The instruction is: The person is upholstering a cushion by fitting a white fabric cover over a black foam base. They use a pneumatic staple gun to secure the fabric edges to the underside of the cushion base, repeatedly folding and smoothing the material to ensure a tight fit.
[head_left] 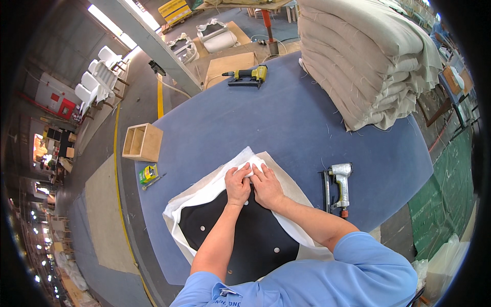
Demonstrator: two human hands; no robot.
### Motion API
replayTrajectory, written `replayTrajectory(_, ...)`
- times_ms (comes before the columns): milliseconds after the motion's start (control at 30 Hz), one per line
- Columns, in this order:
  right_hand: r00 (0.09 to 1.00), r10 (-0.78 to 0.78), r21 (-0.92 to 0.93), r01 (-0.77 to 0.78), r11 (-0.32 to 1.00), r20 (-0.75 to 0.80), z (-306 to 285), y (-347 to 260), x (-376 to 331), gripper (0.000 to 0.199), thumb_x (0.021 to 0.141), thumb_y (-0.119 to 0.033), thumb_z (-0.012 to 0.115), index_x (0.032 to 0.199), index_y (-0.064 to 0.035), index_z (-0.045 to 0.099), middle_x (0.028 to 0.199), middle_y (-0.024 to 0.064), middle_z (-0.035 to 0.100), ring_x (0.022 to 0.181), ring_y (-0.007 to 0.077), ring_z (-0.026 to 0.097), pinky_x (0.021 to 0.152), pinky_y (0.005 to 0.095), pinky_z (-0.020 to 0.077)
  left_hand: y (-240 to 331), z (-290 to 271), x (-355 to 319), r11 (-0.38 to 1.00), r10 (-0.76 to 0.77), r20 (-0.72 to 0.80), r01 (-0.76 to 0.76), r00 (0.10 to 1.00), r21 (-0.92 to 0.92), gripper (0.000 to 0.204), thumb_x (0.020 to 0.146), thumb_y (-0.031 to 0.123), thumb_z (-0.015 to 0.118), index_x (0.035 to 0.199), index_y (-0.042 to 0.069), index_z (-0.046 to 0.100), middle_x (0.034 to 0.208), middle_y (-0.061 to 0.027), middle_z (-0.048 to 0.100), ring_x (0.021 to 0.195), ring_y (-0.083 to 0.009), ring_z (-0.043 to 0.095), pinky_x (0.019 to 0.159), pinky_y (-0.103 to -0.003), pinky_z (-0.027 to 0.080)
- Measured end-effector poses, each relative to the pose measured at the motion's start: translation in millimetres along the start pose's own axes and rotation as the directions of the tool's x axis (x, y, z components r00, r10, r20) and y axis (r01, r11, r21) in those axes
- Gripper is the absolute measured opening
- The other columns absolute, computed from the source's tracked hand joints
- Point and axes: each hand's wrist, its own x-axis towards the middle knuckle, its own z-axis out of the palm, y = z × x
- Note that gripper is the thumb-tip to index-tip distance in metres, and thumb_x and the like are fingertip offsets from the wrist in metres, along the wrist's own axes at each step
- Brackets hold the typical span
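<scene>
A black panel (250,238) with round silvery spots lies on the blue-covered table (225,123), right in front of me. White padding (190,198) is folded up over its edges, and beige fabric (289,183) spreads out beneath. At the far corner, my left hand (238,187) has its fingers bent onto the bunched padding. My right hand (268,188) presses and pinches the same fold, close beside the left. Both hands are closed on the padding; the fingertips are partly buried in it. My forearms cover part of the panel.
A silver staple gun (341,185) lies at right, a yellow one (251,75) with a hose at the far edge. Folded beige fabric (358,56) is piled high at back right. A wooden box (145,142) and a small green-yellow box (148,174) sit at left.
</scene>
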Motion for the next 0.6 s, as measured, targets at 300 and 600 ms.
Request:
replayTrajectory(300, 0.991, 0.051, 0.162, -0.031, 0.986, -0.12, 2, 6, 3, 0.042, 0.099, -0.015, 0.06, 0.139, -0.001, 0.059, 0.15, 0.0237, 0.059, 0.141, 0.0472, 0.052, 0.118, 0.0541, 0.0413, -3, 1, 1, 0.956, -0.286, -0.062, 0.28, 0.956, -0.093, 0.029, 0.098, 0.003, 0.063, 0.124, 0.004, 0.074, 0.133, -0.0144, 0.075, 0.118, -0.033, 0.067, 0.107, -0.043, 0.051)
replayTrajectory(600, 0.719, 0.695, 0.72, -0.47, 0.51, -0.023, -5, 22, 9, 0.042, 0.11, -0.029, 0.054, 0.145, -0.0057, 0.054, 0.126, 0.0224, 0.072, 0.115, 0.04, 0.069, 0.099, 0.0478, 0.0516, 11, 11, 2, 0.98, -0.136, -0.263, 0.169, 0.955, 0.108, 0.049, 0.101, 0.017, 0.064, 0.147, 0.004, 0.056, 0.136, -0.0172, 0.067, 0.127, -0.0384, 0.061, 0.117, -0.054, 0.04)
